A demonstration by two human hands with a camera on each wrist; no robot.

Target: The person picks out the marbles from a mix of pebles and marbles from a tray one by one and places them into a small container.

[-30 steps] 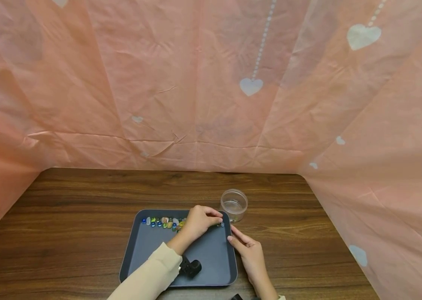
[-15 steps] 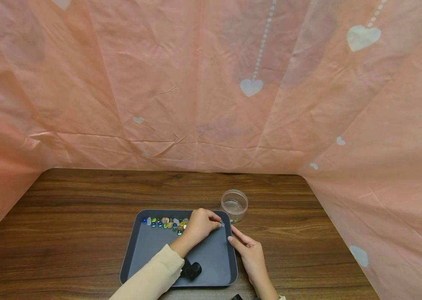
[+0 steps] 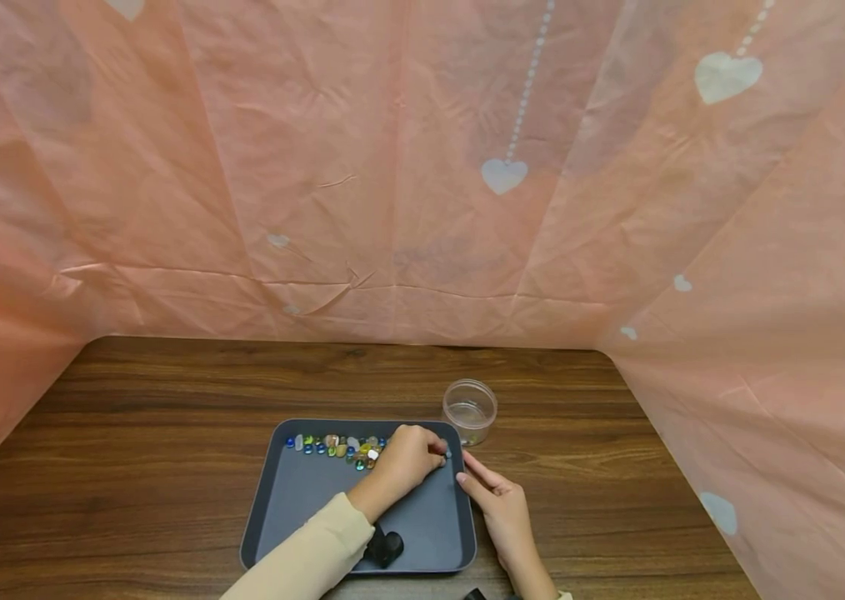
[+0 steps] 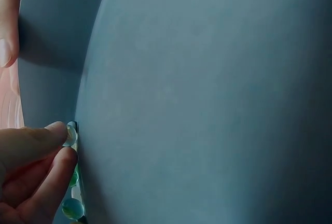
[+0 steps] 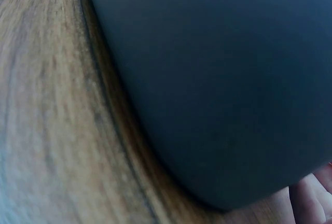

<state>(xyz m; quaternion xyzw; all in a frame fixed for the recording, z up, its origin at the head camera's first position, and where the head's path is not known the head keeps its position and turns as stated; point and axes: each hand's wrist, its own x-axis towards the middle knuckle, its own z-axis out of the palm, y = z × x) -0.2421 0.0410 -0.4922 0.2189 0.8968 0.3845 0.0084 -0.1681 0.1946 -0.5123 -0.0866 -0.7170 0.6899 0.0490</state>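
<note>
My left hand (image 3: 409,458) reaches over the dark grey tray (image 3: 302,517) to its far right corner. In the left wrist view its thumb and index finger pinch a clear glass marble (image 4: 71,136) beside the tray wall. A greenish marble (image 4: 72,208) lies by the same hand, with others partly hidden behind the fingers. Along the far wall runs a cluster of several coloured glass marbles and pebbles (image 3: 341,451), its right end covered by the hand. My right hand (image 3: 505,508) rests its straight fingers and thumb against the tray's right rim, from outside.
Just beyond the tray's far right corner stands a clear round plastic jar (image 3: 470,410) without a lid. The wooden table (image 3: 167,400) is enclosed by pink cloth (image 3: 392,208) with heart prints at the back and sides.
My left hand has shifted slightly right and toward me along the tray's right side, uncovering more marbles in the far cluster. The right hand stays at the rim.
</note>
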